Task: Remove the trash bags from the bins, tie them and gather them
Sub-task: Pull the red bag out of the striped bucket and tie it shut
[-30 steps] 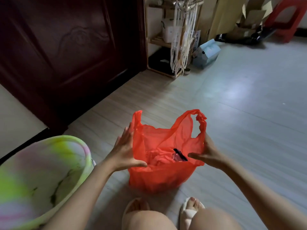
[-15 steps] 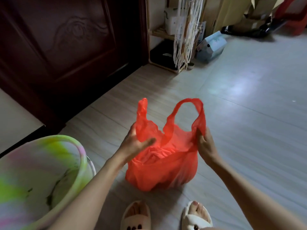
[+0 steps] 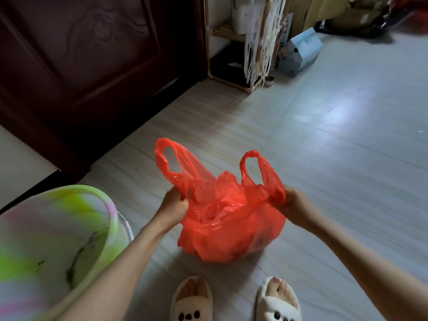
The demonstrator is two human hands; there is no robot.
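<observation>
A red plastic trash bag sits on the floor in front of my feet, its body bulging with rubbish. Two handle loops stick up, one on each side. My left hand is closed around the base of the left loop. My right hand is closed around the base of the right loop, and the two hands hold the loops apart. A pastel green and pink bin stands at the lower left with no bag in it, dark smears on its inner wall.
A dark wooden door fills the upper left. A wooden shelf with hanging white cords stands behind, with a pale blue box and cardboard beside it. My slippered feet are at the bottom edge. Pale floor stretches to the right.
The bag's mouth has been gathered closed. My hands slid from its sides to the handle loops and gripped them, pulling them apart. The camera tilted down towards my feet.
</observation>
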